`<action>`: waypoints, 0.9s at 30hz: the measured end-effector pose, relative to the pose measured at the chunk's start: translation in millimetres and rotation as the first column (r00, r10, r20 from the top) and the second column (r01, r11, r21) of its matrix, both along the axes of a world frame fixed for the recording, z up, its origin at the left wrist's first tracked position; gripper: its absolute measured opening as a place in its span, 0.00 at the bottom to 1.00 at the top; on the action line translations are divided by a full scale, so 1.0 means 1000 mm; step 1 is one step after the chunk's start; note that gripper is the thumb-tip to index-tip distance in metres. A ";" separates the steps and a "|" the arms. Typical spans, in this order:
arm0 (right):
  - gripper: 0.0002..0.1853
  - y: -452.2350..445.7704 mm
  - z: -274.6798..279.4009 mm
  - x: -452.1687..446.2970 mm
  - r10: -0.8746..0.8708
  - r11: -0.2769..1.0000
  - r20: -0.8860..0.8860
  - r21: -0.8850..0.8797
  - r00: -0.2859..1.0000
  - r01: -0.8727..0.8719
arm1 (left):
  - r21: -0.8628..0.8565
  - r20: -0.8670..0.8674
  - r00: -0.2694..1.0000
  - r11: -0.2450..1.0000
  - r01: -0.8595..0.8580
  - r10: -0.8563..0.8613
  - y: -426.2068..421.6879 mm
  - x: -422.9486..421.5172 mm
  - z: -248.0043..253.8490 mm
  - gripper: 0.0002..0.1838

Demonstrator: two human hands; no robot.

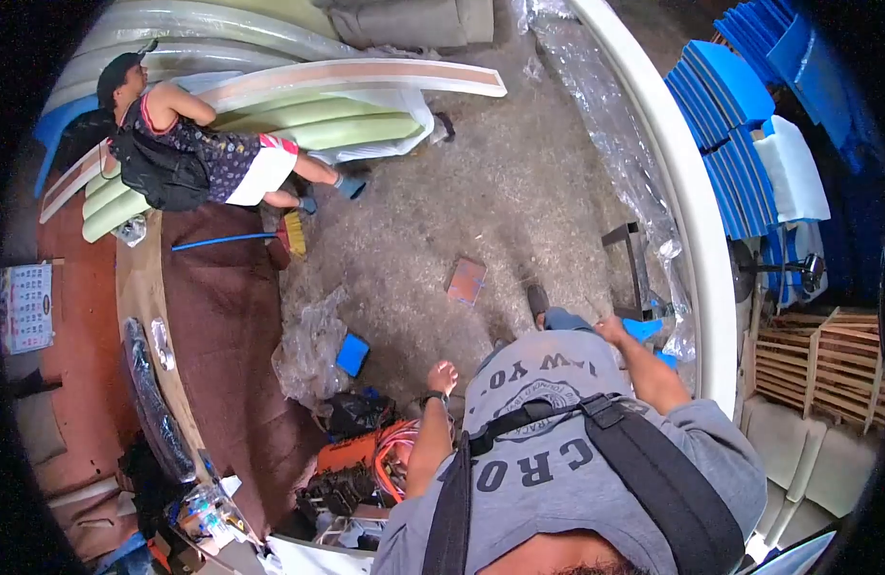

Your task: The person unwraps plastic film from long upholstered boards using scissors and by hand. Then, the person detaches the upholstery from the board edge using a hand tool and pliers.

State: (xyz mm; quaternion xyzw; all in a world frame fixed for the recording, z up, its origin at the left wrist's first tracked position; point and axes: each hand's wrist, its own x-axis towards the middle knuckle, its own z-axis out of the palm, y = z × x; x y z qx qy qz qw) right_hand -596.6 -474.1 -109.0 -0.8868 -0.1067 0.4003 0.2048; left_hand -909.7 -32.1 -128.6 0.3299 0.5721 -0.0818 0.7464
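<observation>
My left hand hangs beside my body with its fingers curled and nothing seen in it; a dark band is on the wrist. Beyond it on the floor lie a blue block and crumpled clear plastic. On the other side, my right hand is low by my hip, close to a blue piece and a dark metal frame. Its fingers are too small and turned away to make out. A reddish-brown square piece lies on the floor ahead of my feet.
Another person stands at the upper left beside long light-green padded pieces. A broom lies near brown fabric. Orange hoses and tools sit at lower left. A white curved edge and blue foam stacks are on the right.
</observation>
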 end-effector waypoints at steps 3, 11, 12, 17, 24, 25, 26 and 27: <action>0.24 -0.019 -0.018 -0.007 -0.084 0.990 -0.082 -0.120 0.993 0.074 | 0.076 -0.077 0.996 0.996 0.046 -0.040 -0.006 -0.005 -0.009 0.11; 0.22 0.000 0.009 -0.015 -0.094 0.993 -0.028 -0.079 0.995 0.092 | 0.507 -0.185 0.762 0.604 0.615 -0.621 -0.026 -0.054 -0.037 0.13; 0.22 0.005 0.012 -0.015 -0.038 0.996 0.028 -0.081 0.999 0.040 | 0.583 -0.231 0.686 0.466 0.666 -0.691 -0.025 -0.055 -0.034 0.14; 0.21 0.006 0.003 -0.015 -0.033 0.999 -0.019 -0.016 0.999 0.033 | 0.467 -0.108 0.806 0.686 0.558 -0.582 -0.013 -0.051 -0.041 0.17; 0.19 -0.021 -0.040 -0.023 -0.032 0.996 0.014 0.086 0.999 0.030 | -0.099 0.121 0.991 0.993 0.061 -0.049 -0.002 -0.036 -0.049 0.04; 0.18 -0.019 -0.031 -0.027 -0.075 0.995 0.010 0.064 0.997 0.075 | -0.095 0.144 0.988 0.993 0.068 -0.054 -0.003 -0.030 -0.048 0.09; 0.19 -0.019 -0.030 -0.031 -0.080 0.996 0.009 0.049 0.997 0.080 | -0.044 0.054 0.998 0.999 0.021 -0.019 -0.008 -0.025 -0.057 0.10; 0.20 -0.021 -0.034 -0.033 -0.078 0.996 0.009 0.037 0.997 0.078 | -0.073 0.098 0.993 0.995 0.068 -0.061 -0.008 -0.024 -0.054 0.09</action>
